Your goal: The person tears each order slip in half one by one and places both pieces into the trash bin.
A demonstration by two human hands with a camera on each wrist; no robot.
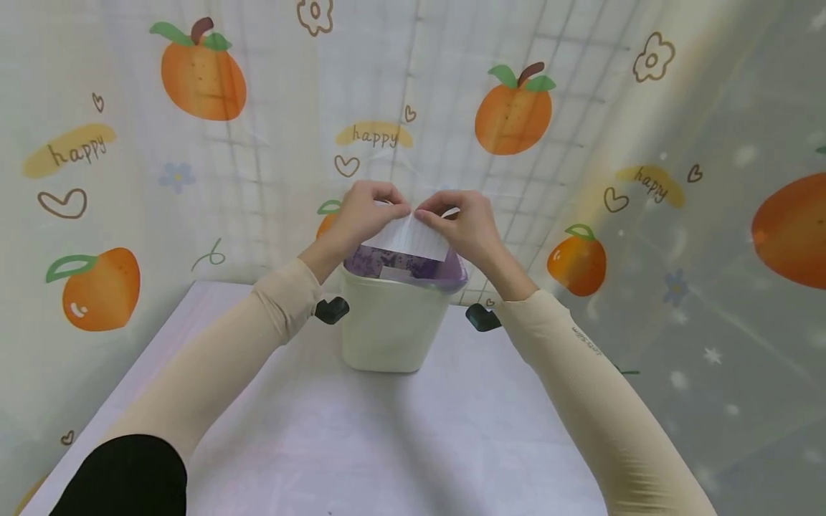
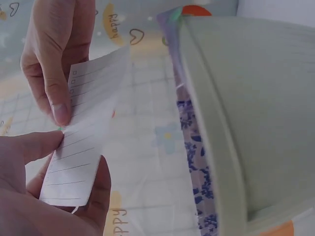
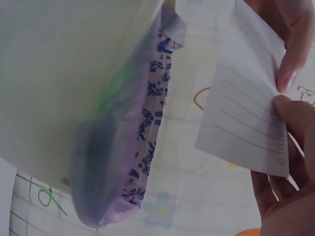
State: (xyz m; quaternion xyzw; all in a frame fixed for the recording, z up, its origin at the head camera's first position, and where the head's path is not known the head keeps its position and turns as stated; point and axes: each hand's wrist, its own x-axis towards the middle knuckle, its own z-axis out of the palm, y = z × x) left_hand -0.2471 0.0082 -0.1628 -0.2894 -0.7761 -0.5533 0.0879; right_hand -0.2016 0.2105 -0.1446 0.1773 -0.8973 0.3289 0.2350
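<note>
A lined sheet of white paper (image 1: 413, 236) with small checkboxes along one edge is held over a pale bin (image 1: 393, 322). My left hand (image 1: 371, 211) pinches its upper edge between thumb and fingers. Close beside it, my right hand (image 1: 461, 218) pinches the same edge, the two thumb tips nearly meeting. In the left wrist view the paper (image 2: 83, 137) bends slightly between both hands. A purple patterned bag (image 1: 454, 271) lines the bin and folds over its rim. Inside, a pale flat piece (image 1: 395, 274) shows; what it is, I cannot tell.
The bin stands on a white-covered table (image 1: 387, 444) near its back edge. Behind it hangs a curtain (image 1: 284, 86) printed with oranges and "happy" labels. A dark wrist-camera piece (image 1: 332, 310) sits by the left wrist, another dark piece (image 1: 482, 317) by the right.
</note>
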